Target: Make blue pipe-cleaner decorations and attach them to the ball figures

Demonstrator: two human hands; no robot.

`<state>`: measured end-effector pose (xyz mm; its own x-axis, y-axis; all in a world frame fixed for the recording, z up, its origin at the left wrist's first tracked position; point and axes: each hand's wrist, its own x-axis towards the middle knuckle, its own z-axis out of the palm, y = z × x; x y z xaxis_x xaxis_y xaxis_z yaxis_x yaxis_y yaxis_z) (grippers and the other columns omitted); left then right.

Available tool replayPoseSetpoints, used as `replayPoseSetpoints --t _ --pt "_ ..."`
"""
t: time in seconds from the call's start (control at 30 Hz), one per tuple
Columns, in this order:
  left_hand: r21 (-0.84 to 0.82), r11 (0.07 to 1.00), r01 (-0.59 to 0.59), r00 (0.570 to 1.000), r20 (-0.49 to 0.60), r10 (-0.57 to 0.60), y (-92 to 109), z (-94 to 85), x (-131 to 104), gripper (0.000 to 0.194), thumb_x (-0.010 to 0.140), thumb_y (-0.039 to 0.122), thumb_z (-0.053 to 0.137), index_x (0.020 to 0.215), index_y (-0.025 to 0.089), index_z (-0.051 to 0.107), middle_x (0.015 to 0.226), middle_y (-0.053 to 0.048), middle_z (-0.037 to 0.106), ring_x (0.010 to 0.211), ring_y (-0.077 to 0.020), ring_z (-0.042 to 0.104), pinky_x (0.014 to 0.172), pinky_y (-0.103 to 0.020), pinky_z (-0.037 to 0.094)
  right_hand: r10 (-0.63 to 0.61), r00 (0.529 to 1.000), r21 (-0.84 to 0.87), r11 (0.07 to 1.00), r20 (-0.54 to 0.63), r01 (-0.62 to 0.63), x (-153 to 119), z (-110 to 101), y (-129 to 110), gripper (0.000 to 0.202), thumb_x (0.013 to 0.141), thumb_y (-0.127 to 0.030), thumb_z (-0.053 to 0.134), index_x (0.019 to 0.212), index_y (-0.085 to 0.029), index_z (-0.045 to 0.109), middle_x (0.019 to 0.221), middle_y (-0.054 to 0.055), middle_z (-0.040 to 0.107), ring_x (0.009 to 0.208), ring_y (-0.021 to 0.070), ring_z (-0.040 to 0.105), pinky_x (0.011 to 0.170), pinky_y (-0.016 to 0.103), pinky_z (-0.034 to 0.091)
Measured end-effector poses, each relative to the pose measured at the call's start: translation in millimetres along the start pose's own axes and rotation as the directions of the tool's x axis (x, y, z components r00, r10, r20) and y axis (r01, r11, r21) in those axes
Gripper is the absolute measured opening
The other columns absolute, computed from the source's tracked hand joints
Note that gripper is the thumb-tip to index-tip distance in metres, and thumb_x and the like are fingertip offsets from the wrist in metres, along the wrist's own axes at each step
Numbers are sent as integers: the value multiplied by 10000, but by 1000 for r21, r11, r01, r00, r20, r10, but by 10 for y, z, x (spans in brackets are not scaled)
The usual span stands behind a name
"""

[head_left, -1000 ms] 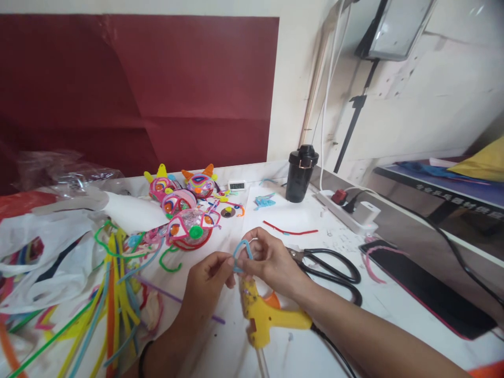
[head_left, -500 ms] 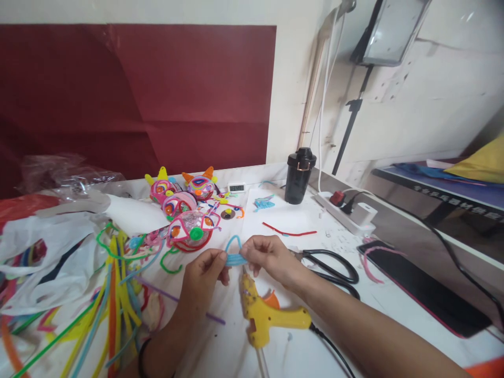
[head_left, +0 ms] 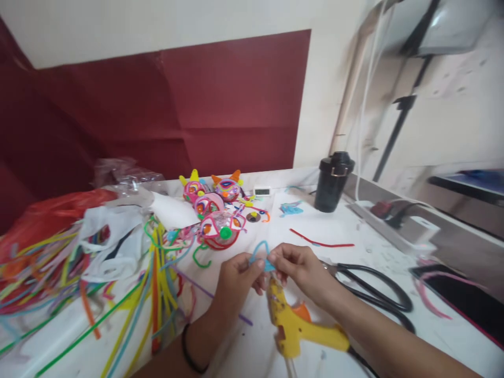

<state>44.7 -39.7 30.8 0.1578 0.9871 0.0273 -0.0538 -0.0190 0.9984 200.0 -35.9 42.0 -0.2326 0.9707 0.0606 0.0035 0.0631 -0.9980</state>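
Between both hands is a light-blue pipe cleaner [head_left: 260, 245], bent into an upright loop with flat strands across its base. My left hand [head_left: 238, 275] pinches the left end of it, and my right hand [head_left: 297, 265] pinches the right end. The fingertips hide part of the bends. Just below the hands lies a yellow hot glue gun [head_left: 295, 328] with an orange trigger, its nozzle close under the fingers. Black-handled scissors [head_left: 378, 283] rest beside my right forearm. A red pipe cleaner [head_left: 321, 242] lies beyond my right hand, and a purple one [head_left: 246, 319] lies near my left wrist.
Decorated ball-shaped figures [head_left: 222, 231] stand at the back, near a small digital clock [head_left: 262, 191]. A black cup [head_left: 334, 181] and a white power strip [head_left: 394, 231] are at the right, with a phone [head_left: 464, 296]. Bundled pipe cleaners [head_left: 157, 278] spread across the left.
The view has swung left, so everything sits further right in it. Both hands still hold the blue pipe cleaner, and the left fingers now cover more of its base.
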Motion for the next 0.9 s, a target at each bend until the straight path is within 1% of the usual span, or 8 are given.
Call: replayPoseSetpoints --t 0.17,0.27,0.37,0.47,0.67,0.77,0.83,0.9 --pt "-26 999 -33 999 -6 33 -9 11 -12 271 727 355 632 597 118 615 452 -9 586 380 -92 517 416 -215 443 17 1000 -15 1000 26 -16 -29 17 -6 425 681 -563 648 646 -145 578 497 -15 528 456 103 463 477 235 388" --pt "-25 999 -43 999 -5 43 -25 5 -12 275 746 348 619 592 121 611 451 -8 584 379 -89 517 416 -209 438 9 999 -31 999 48 -8 -31 24 -7 452 697 -593 616 645 -146 580 526 -5 534 480 110 472 486 239 399" --pt "-41 998 -47 999 17 48 -27 2 -18 266 755 351 613 614 125 603 461 -1 581 387 -87 521 422 -206 441 -18 999 -46 999 47 20 -33 23 2 431 712 -572 618 628 -152 571 531 -11 525 491 106 462 477 227 389" --pt "-30 999 -43 998 47 44 1 3 -38 230 730 336 644 647 127 598 488 2 591 411 -91 539 437 -204 451 -21 999 -53 998 34 23 -43 21 14 400 697 -536 654 611 -156 565 511 -19 516 477 102 450 464 220 373" --pt "-2 999 -33 998 51 33 6 18 -68 214 738 315 634 641 130 586 492 -1 600 418 -96 555 462 -214 475 -42 999 -55 998 23 44 -41 37 31 388 719 -525 635 604 -161 566 504 -19 515 469 103 443 460 222 357" --pt "63 996 -62 996 62 58 21 23 -37 184 755 313 609 712 135 585 550 -4 610 466 -109 583 476 -217 482 -59 998 -88 994 -12 58 -23 26 44 399 726 -537 617 599 -163 559 507 -14 514 477 109 448 475 232 358" --pt "141 985 -104 994 40 99 107 -12 -8 188 780 329 572 819 146 577 621 -9 617 534 -128 612 473 -214 478 -71 996 -111 992 -53 64 -9 7 54 406 732 -543 603 590 -167 545 503 -10 518 482 114 455 493 240 361" --pt "242 958 -154 983 -58 172 268 -114 6 216 804 348 531 910 161 550 758 -34 637 623 -144 634 489 -218 483 -82 991 -118 991 -102 69 7 -14 67 408 730 -548 597 587 -172 530 494 -11 514 479 115 450 501 246 359"
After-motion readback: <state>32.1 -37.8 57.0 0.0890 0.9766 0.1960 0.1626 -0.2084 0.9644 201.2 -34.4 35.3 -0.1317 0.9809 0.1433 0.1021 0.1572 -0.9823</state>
